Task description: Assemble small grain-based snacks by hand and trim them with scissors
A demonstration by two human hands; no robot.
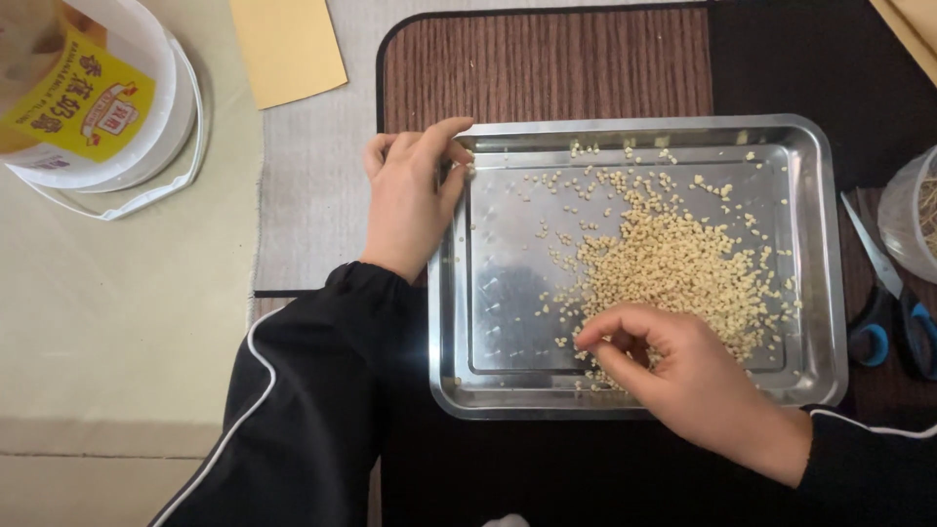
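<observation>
The left hand [408, 200] is gripping the steel tray [825, 293] by its rim, steadying it. The right hand [683, 376], fingers [610, 337] pinched, is picking among the pale grains [673, 263] spread thin for sorting.

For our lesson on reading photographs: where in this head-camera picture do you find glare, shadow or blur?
Head view: soft glare and dull reflections on the bare floor of the steel tray; the right hand darkens the grains beneath it; the left hand grips the tray's rim, sharply focused; the white tub looks bowed at the corner; the scissors sit dim on dark cloth.
</observation>
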